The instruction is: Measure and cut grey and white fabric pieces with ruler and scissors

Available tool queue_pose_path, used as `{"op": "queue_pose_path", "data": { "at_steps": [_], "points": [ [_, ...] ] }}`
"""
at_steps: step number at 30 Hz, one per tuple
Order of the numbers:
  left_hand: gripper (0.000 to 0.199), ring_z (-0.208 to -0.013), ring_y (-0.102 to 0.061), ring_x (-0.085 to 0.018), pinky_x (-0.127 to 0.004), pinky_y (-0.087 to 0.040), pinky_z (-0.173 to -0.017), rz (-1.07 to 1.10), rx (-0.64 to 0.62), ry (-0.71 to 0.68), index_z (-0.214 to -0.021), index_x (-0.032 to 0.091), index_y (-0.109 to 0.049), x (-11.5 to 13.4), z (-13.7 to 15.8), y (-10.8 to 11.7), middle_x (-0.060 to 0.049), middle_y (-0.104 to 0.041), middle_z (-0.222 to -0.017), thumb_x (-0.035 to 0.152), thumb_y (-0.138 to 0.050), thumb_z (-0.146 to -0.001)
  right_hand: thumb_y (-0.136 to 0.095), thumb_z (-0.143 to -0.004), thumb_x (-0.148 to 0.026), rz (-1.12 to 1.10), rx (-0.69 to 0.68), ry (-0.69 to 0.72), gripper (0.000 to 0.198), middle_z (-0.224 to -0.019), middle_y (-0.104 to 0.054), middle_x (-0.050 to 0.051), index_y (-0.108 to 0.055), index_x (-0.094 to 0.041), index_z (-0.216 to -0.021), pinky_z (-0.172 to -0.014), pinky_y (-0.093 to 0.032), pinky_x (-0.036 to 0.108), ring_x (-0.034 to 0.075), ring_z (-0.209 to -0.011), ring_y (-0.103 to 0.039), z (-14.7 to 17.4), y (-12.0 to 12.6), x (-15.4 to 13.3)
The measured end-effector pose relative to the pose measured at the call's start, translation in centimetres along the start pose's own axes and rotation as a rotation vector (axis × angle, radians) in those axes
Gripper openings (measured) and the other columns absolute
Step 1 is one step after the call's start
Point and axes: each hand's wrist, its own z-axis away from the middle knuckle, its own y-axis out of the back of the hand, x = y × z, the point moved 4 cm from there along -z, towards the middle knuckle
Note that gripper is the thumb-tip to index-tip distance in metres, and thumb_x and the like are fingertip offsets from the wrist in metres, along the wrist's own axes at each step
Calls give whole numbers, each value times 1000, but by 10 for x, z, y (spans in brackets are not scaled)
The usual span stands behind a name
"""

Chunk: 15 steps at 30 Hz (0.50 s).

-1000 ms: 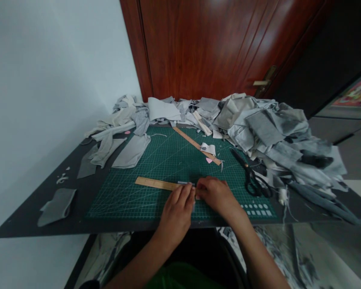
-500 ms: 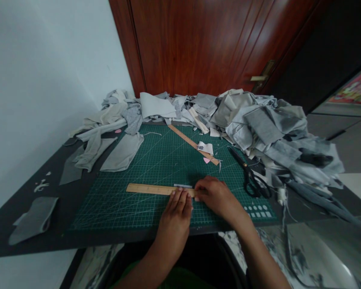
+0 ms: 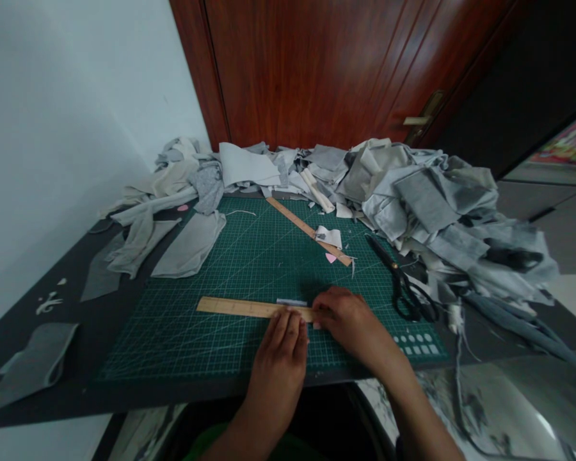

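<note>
A wooden ruler (image 3: 240,307) lies crosswise on the green cutting mat (image 3: 249,269) near its front edge. My left hand (image 3: 281,339) rests flat on the ruler, with its fingers stretched out and pressing down. At the ruler's right end, my right hand (image 3: 340,314) is closed, its fingers bent and pinched together. What it holds there is hidden under the fingers. A narrow pale grey strip (image 3: 292,302) shows along the ruler's far edge, between the hands. A small pale pink scrap (image 3: 316,325) peeks out below the ruler beside my right fingertips.
Black scissors (image 3: 403,288) lie on the mat's right side. A second wooden ruler (image 3: 292,219) slants behind, with a white fabric piece (image 3: 329,237) and a pink scrap (image 3: 331,257). Grey fabric heaps (image 3: 422,198) line the back. A folded grey cloth (image 3: 36,365) sits at left.
The view has shifted slightly. My right hand has moved a little at the ruler's end, and a small pale pink scrap now shows below the ruler. My left hand stays on the ruler.
</note>
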Motion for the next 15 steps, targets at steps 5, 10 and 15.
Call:
{"op": "queue_pose_path", "data": {
  "at_steps": [5, 10, 15],
  "points": [
    [36, -130, -59, -33, -49, -54, -107, -9, 15, 2, -121, 8, -68, 2, 1, 1, -17, -66, -134, 5, -43, -95, -65, -89, -16, 5, -8, -7, 12, -97, -69, 3, -72, -25, -92, -87, -40, 30, 22, -100, -63, 0, 1, -1],
    [38, -131, -59, -32, -49, -54, -108, -2, 4, -1, -122, 8, -67, 2, 2, 1, -17, -65, -136, 3, -43, -94, -65, -88, -15, -3, -4, -16, 13, -96, -68, 3, -72, -25, -92, -86, -40, 30, 21, -98, -63, 2, 3, -3],
    [40, -132, -57, -33, -50, -53, -109, 25, -8, -6, -125, 7, -65, 0, 3, -2, -19, -63, -138, 2, -40, -94, -66, -88, -16, -7, -7, -21, 12, -97, -69, 3, -73, -26, -92, -84, -40, 29, 21, -98, -63, 2, 3, -3]
  ]
}}
